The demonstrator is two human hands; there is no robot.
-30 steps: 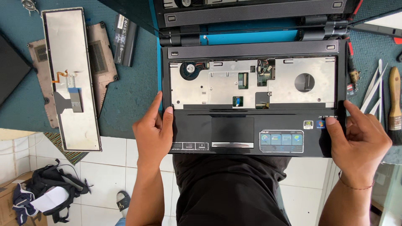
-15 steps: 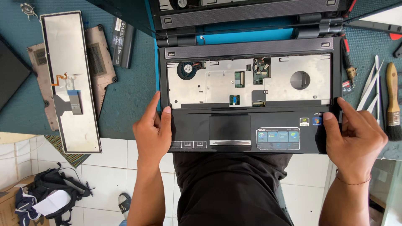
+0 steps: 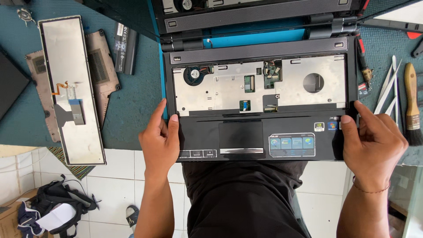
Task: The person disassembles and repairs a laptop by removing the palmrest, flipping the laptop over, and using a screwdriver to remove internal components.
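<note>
An open black laptop (image 3: 260, 105) lies on the teal mat, keyboard removed, its silver metal tray, fan and connectors exposed. My left hand (image 3: 159, 141) grips the left edge of the palm rest, thumb on top. At the right edge, my right hand (image 3: 374, 143) holds the palm rest corner, thumb on the top surface beside the stickers. The touchpad (image 3: 241, 136) sits between both hands.
The detached keyboard (image 3: 70, 88) lies face down at left over a brown cover panel (image 3: 103, 72), next to a black battery (image 3: 124, 47). Tweezers (image 3: 390, 90), a brush (image 3: 412, 105) and a screwdriver (image 3: 363, 66) rest at right. A backpack (image 3: 57, 207) sits on the tiled floor below.
The view has shifted slightly, with the laptop now sitting a little left in frame. Both hands keep their grip on the palm rest edges.
</note>
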